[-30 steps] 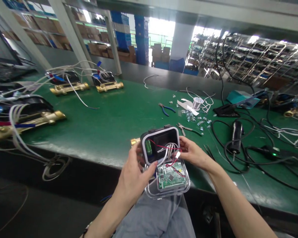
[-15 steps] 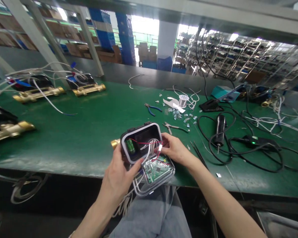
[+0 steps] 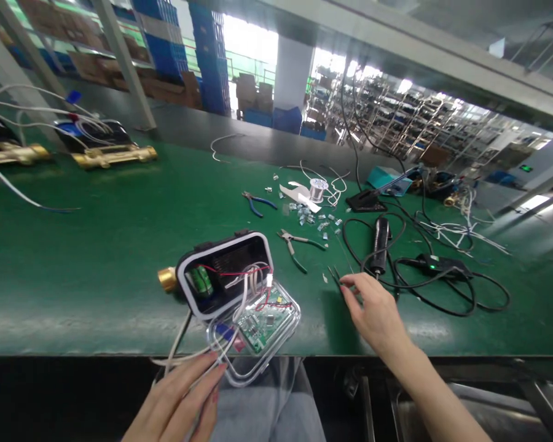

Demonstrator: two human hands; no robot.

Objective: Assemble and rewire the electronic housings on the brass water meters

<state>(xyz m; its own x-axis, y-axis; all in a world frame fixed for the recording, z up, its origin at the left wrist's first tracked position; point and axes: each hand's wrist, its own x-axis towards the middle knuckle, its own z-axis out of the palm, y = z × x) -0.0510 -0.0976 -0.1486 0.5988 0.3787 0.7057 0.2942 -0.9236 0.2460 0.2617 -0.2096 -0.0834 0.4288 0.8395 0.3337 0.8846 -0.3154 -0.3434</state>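
A black box [image 3: 224, 253] with a white seal lies open near the bench's front edge, with a green battery [image 3: 201, 281] inside and a brass fitting [image 3: 167, 279] at its left. Its clear lid [image 3: 253, 376] juts past the edge, holding a green circuit board [image 3: 265, 319]; white cables and red-and-black wires link the two. My left hand [image 3: 179, 399] has its fingers stretched out by the lid's lower left rim and the white cables. To the right, my right hand [image 3: 373, 313] pinches dark tweezers [image 3: 334, 275] just above the bench; part of them is hidden behind the fingers.
Blue-handled pliers [image 3: 258, 201] and green-handled cutters [image 3: 299, 242] lie beyond the box. Behind them are small connectors [image 3: 301, 213] and a solder spool [image 3: 318, 189]. A black corded tool [image 3: 380, 244] lies right, amid looped cables. Brass assemblies [image 3: 115, 153] stand at the far left.
My right hand has left the box wires and moved right to the tweezers. My left hand has let go of the box and dropped toward the lid. The view has shifted right.
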